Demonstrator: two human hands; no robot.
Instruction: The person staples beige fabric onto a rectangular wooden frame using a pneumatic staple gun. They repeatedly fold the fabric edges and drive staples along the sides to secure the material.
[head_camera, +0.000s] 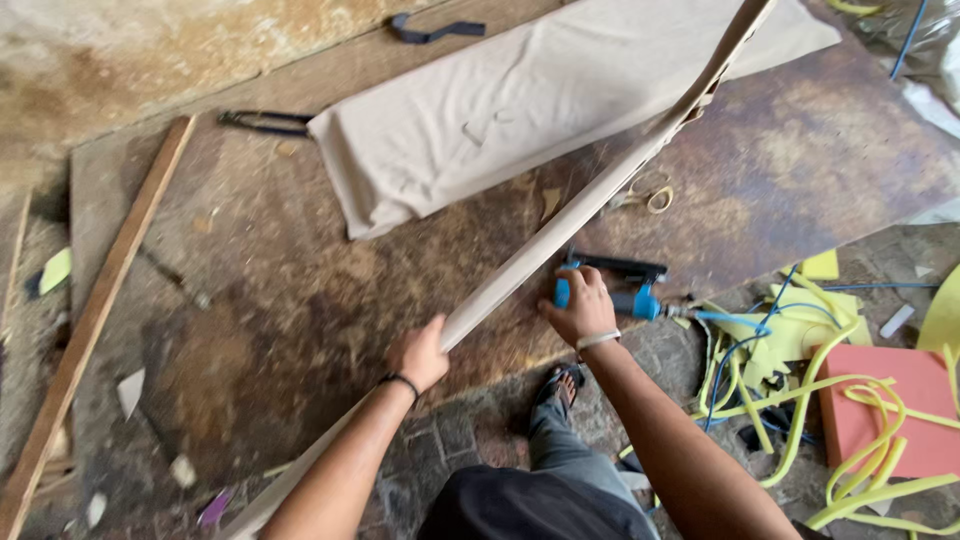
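Note:
A long narrow panel wrapped in beige fabric (590, 200) runs on edge diagonally from the lower left to the upper right, resting on a worn brown board (300, 300). My left hand (420, 355) grips the panel's upper edge near its lower part. My right hand (580, 305) holds a blue and black pneumatic staple gun (620, 285), its nose pressed against the panel's side. A blue air hose (745, 335) trails from the gun to the right.
A wide beige cloth-covered piece (520, 100) lies flat on the board behind. Scissors (650, 195), a black tool (265, 122), a wooden batten (95, 320) at left. Yellow foam strips (820, 400) and a pink foam block (900, 400) at right. My sandalled foot (562, 385) below.

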